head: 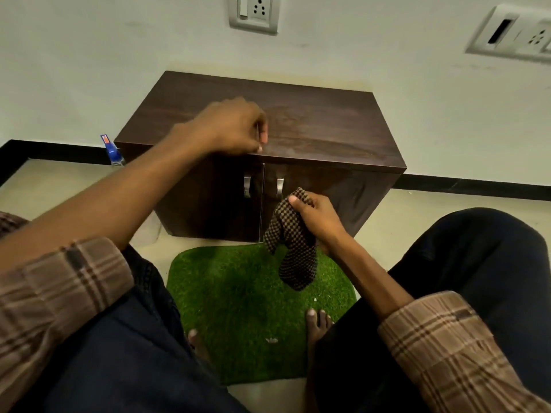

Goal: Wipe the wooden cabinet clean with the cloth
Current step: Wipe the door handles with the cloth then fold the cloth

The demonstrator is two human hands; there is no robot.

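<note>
Cloth (293,242) hangs vert., right hand (316,219).

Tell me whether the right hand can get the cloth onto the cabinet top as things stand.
Probably yes. The right hand grips the cloth just below the cabinet top, whose right half is bare; the left hand rests further left.

One head-worn view looks steeply forward and down, close above the cabinet (313,126).
</note>
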